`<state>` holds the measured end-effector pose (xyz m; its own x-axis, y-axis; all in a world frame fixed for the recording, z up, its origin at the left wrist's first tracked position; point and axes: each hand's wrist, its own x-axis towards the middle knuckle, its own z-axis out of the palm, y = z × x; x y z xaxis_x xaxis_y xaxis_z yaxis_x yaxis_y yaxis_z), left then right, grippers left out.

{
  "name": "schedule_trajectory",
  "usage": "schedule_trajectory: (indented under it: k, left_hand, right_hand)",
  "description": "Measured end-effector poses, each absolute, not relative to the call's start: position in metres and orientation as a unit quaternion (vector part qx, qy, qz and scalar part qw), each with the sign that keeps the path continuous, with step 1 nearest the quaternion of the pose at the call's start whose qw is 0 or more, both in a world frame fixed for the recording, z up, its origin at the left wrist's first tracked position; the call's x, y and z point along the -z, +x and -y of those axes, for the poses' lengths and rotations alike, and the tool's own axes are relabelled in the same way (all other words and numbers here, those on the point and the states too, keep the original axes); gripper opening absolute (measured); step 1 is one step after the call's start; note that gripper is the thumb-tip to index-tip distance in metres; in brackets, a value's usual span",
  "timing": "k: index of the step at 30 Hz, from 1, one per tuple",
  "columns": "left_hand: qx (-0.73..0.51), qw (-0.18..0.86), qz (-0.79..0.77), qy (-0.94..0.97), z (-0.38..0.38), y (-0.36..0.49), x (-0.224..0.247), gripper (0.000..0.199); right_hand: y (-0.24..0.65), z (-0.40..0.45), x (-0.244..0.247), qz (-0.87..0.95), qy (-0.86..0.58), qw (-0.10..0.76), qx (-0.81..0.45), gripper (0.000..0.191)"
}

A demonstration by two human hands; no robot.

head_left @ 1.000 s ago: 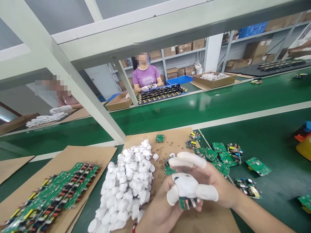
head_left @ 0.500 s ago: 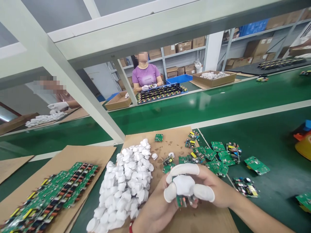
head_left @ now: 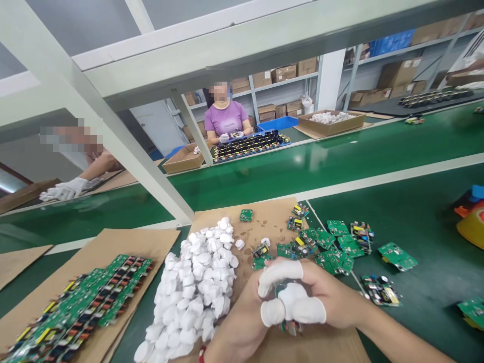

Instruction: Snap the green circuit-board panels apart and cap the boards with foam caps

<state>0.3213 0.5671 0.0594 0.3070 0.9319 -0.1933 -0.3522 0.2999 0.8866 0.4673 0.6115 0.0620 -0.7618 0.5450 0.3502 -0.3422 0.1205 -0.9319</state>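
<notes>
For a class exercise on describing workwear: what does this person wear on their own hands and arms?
The left hand and right hand wear no full gloves, only white finger cots on some fingers. A red band circles the left wrist. The right forearm shows no sleeve.

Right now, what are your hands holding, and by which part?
Your left hand and right hand are holding a small green circuit board by the white puffy piece pressed on it. The board's end pokes out below.
</notes>
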Motion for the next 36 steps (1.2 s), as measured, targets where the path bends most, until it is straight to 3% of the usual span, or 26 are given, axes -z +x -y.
schedule_trajectory:
  k: [7,11,13,17,21,33,36]
  left_hand:
    - [-0.444,0.708,-0.384,0.392,-0.569,0.324,-0.064,0.040]
    - [-0.471,0.715,-0.369,0.362,-0.569,0.323,-0.065,0.028]
    - [-0.483,0.722,-0.351,0.350,-0.569,0.322,-0.068,0.027]
    - [-0.463,0.734,-0.351,0.351,-0.567,0.324,-0.069,0.028]
    - [-0.445,0.738,-0.364,0.353,-0.565,0.327,-0.067,0.037]
    - [-0.437,0.735,-0.370,0.363,-0.565,0.325,-0.060,0.039]
    - [-0.432,0.715,-0.413,0.362,-0.566,0.324,-0.058,0.043]
  right_hand:
    - [0.464,-0.609,-0.063,0.711,-0.119,0.354,-0.596,0.019]
    - [0.470,-0.612,-0.061,0.660,-0.102,0.360,-0.652,0.050]
    - [0.473,-0.614,-0.061,0.651,-0.083,0.349,-0.669,0.054]
    - [0.475,-0.619,-0.061,0.678,-0.044,0.315,-0.662,0.041]
    - [0.473,-0.618,-0.056,0.678,-0.017,0.343,-0.650,0.032]
    - [0.465,-0.614,-0.058,0.701,-0.054,0.378,-0.602,0.033]
    - [0.465,-0.613,-0.061,0.708,-0.078,0.375,-0.593,0.025]
